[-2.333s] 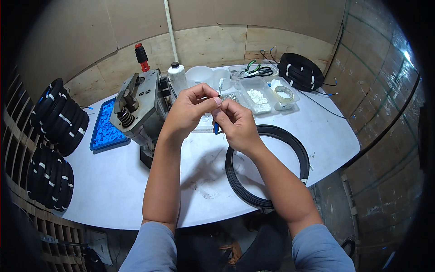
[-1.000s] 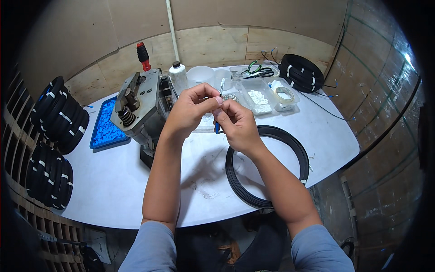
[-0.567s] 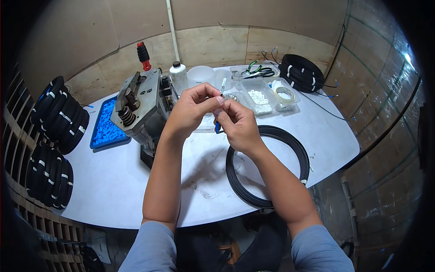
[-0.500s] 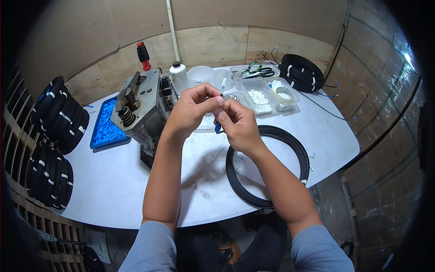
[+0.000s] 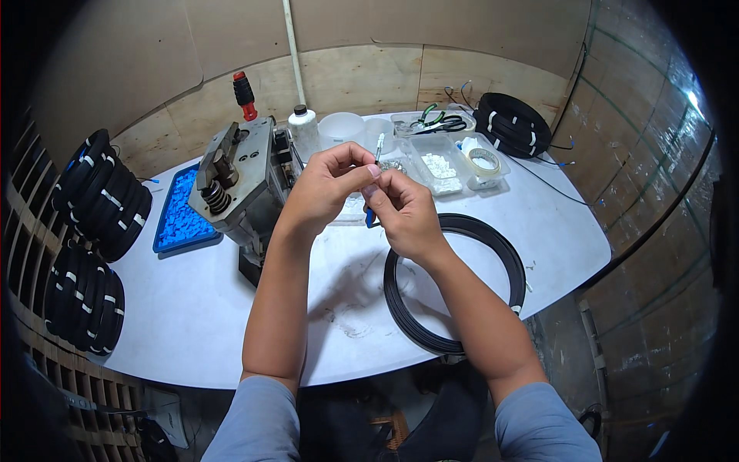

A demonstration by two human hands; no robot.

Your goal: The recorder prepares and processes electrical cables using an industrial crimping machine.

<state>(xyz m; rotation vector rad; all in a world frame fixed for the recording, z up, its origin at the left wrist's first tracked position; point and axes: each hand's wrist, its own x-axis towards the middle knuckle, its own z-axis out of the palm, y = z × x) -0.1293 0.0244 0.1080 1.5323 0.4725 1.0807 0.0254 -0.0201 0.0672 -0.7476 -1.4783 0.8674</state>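
Near the middle of the view, my left hand (image 5: 327, 185) and my right hand (image 5: 404, 206) meet above the table with fingertips touching. Both are closed in a pinch on a thin cable end. From between the fingers a slim connector (image 5: 379, 146) points upward, white at the tip with a metallic, dark lower part. Below the right fingers a small blue piece (image 5: 371, 217) on a dark cable shows; how it joins the connector is hidden by the fingers. Beneath my right forearm lies a coil of black cable (image 5: 394, 296), bound with white tape.
Left of my hands stands a metal press (image 5: 250, 185), beside a blue tray (image 5: 165, 245) of small blue parts. Behind are a white bottle (image 5: 303, 127), clear bins with white parts (image 5: 439, 171), a tape roll (image 5: 483, 159) and green-handled pliers (image 5: 431, 119). Bundled black coils (image 5: 108, 204) sit left.
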